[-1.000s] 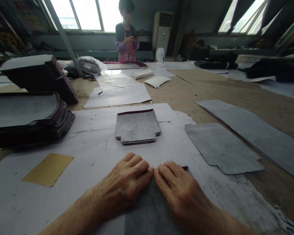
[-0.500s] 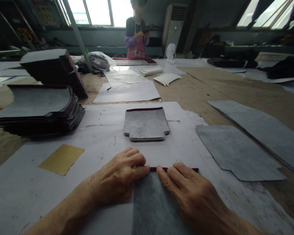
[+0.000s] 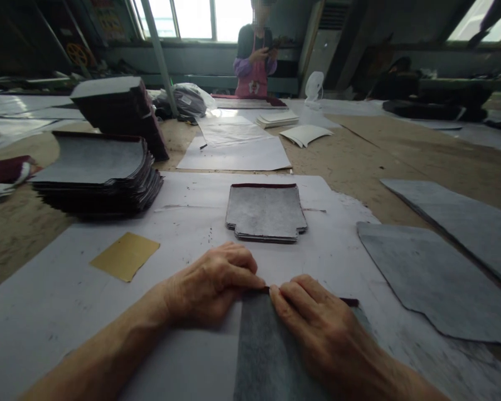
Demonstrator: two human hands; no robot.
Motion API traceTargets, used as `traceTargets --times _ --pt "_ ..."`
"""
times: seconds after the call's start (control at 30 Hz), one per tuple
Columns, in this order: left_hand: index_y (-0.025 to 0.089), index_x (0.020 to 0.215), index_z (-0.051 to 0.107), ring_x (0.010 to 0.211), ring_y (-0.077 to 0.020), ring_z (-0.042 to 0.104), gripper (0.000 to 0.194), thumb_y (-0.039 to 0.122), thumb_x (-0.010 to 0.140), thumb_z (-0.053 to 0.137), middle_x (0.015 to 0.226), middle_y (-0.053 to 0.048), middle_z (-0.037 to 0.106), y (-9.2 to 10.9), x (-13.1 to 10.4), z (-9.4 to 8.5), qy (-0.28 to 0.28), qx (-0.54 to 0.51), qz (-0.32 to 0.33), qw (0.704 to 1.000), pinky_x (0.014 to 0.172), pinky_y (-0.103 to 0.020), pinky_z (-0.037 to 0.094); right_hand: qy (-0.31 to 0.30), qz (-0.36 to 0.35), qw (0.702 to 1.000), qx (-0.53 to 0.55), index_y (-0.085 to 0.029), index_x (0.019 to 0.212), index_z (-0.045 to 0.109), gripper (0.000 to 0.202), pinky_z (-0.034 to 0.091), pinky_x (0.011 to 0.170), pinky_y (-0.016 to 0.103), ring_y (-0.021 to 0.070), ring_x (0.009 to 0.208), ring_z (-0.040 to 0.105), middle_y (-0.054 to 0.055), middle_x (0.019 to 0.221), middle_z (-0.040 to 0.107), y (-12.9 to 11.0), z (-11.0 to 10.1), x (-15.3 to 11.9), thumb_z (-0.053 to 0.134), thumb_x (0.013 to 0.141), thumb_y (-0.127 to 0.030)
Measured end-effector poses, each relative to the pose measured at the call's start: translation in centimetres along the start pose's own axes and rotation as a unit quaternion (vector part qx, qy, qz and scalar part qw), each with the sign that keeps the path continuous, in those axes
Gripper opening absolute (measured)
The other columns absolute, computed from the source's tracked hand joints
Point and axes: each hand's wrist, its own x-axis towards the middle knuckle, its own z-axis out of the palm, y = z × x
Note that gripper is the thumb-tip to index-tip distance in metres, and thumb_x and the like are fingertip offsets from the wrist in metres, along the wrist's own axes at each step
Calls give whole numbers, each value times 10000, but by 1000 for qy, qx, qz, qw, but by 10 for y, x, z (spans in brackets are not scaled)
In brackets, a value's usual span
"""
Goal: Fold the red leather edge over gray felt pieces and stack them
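Observation:
A grey piece of backed fabric [image 3: 261, 345] with a dark red folded edge lies before me, its lower part running out of view. At the left end of that edge, my left hand [image 3: 217, 284] is closed, thumb and finger pinching the fold. My right hand [image 3: 321, 317] presses its bunched fingertips on the same edge, close beside the left thumb. Part of the fold shows beyond the right hand; the rest is covered by my fingers. Just ahead rests a small stack of grey pieces [image 3: 267, 209] with notched lower corners and a dark red top edge.
White paper [image 3: 183, 234] covers the table under my hands, with a yellowish card [image 3: 126, 256] at left. Tall stacks of pieces [image 3: 100, 161] stand farther left. Larger grey pieces [image 3: 438, 273] lie at right. Across the table stands a person in a pink apron [image 3: 253, 72].
My view has turned slightly left, so everything sits farther right. The two hands have come closer together along the folded edge, and the left thumb now nearly meets the right fingertips.

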Motion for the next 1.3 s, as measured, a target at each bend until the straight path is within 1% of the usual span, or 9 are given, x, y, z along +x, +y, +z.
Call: traceTargets --times 0.07,0.2,0.3,0.53,0.9,1.03,1.13,1.2,1.3 --pt "178 926 682 718 -118 519 304 42 747 477 764 -25 585 -1 -2 -10 -6 -46 -48 998 706 -255 414 4 -2 1000 5 -13 982 595 269 503 640 341 190 735 474 110 776 561 2 -1 -1 362 849 -25" --pt "185 905 708 536 -74 492 265 97 692 575 644 18 562 7 -1 -26 -161 -107 -168 967 519 -191 375 -7 -2 1000 27 -11 1077 552 324 509 643 331 192 750 463 111 801 551 4 -3 -1 351 822 -1" --pt "199 915 708 550 -68 502 270 104 688 597 658 27 579 13 2 -31 -209 -102 -206 950 525 -181 369 -51 8 997 50 -23 1152 515 398 513 666 350 204 794 457 126 860 537 7 -3 0 353 791 12" --pt "210 863 718 533 -54 479 265 72 662 614 633 42 584 11 1 -29 -191 -90 -186 960 526 -163 355 -129 26 989 72 -103 1234 478 504 509 657 350 198 806 436 107 862 480 12 -6 9 370 754 11" --pt "237 846 719 504 -75 462 277 93 636 608 525 57 492 11 0 -29 -195 -62 -184 961 522 -191 355 -177 7 984 -10 -106 1272 445 617 494 609 363 209 762 444 121 847 474 7 -4 13 367 674 23" --pt "229 826 719 503 -76 453 268 80 634 606 510 58 479 10 -2 -28 -198 -60 -167 964 518 -194 343 -204 21 976 -68 -204 1258 467 677 457 525 325 197 667 459 88 785 487 3 -5 21 404 613 -10" --pt "232 832 719 507 -76 469 254 97 652 603 526 54 505 10 -2 -27 -200 -63 -169 963 517 -188 349 -207 38 977 -39 -297 1246 461 693 443 554 289 167 657 475 53 791 500 7 -11 25 413 619 -7" --pt "235 861 718 514 -74 482 267 104 655 608 556 49 534 11 -2 -28 -197 -65 -178 962 513 -183 355 -177 67 982 11 -276 1222 475 608 455 631 285 155 724 501 52 862 523 12 -16 22 409 680 -9" --pt "231 883 716 542 -73 503 287 97 644 632 630 39 579 9 -2 -28 -187 -76 -179 963 507 -173 363 -124 128 983 34 -168 1014 571 259 455 716 329 180 809 516 73 880 549 20 -20 15 460 786 -117"
